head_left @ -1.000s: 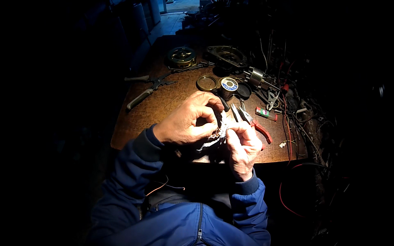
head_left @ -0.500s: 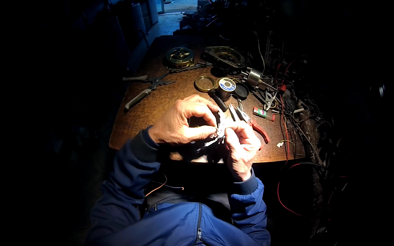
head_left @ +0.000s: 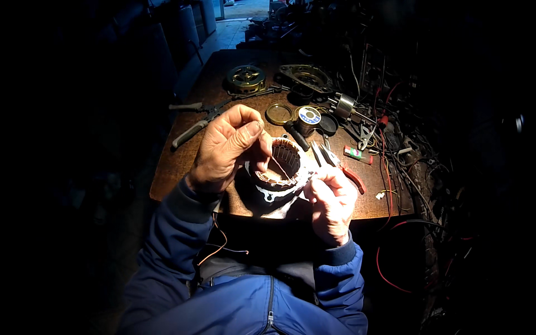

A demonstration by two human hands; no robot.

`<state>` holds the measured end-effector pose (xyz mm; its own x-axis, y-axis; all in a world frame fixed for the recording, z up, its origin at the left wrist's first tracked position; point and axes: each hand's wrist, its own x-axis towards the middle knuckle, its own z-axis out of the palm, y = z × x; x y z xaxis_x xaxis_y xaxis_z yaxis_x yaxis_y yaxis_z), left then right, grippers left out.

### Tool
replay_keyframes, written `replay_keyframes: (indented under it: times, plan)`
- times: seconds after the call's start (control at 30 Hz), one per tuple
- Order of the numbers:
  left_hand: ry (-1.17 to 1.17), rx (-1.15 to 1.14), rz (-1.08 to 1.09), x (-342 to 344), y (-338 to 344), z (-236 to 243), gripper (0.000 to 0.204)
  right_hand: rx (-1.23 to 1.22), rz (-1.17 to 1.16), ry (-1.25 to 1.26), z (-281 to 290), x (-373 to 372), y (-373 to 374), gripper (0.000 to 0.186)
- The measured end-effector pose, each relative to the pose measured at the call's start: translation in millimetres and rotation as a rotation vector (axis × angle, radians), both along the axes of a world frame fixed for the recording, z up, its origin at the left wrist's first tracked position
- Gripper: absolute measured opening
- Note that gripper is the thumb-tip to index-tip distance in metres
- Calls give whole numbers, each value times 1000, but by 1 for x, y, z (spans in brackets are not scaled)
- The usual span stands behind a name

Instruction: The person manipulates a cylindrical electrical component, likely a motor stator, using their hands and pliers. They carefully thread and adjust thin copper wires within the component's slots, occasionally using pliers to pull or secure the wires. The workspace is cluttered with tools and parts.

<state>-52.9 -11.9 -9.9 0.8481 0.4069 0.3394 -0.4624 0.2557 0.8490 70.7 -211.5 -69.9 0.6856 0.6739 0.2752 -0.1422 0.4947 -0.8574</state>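
Use light tension, left hand [head_left: 226, 149] clamped on the strand [head_left: 279, 166] above the wound ring [head_left: 287, 153], right hand [head_left: 333, 202] pinched together beside it.

The table [head_left: 184, 178] is brown wood, worn and a bit rough. The ring-shaped part [head_left: 289, 159] has shiny coppery wire around a dark inside. A thin strand [head_left: 279, 166] is too small to tell if it is thread or wire. The round cover [head_left: 246, 78] is goldish, shiny metal, and the cylinder [head_left: 346, 104] is smooth, bright metal. The pliers' handles [head_left: 354, 181] look like smooth red plastic. The jacket [head_left: 240, 301] is soft, creased blue cloth.
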Motion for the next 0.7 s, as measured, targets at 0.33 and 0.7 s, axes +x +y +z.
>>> replay_keyframes:
  times: [0.33,0.7]
  plan:
    - [-87,195,220,1,5,24,15,33,65,29,6,-3,-7,10]
    - [218,750,18,8,-7,35,9,-54,14,-165,14,3,-11,6]
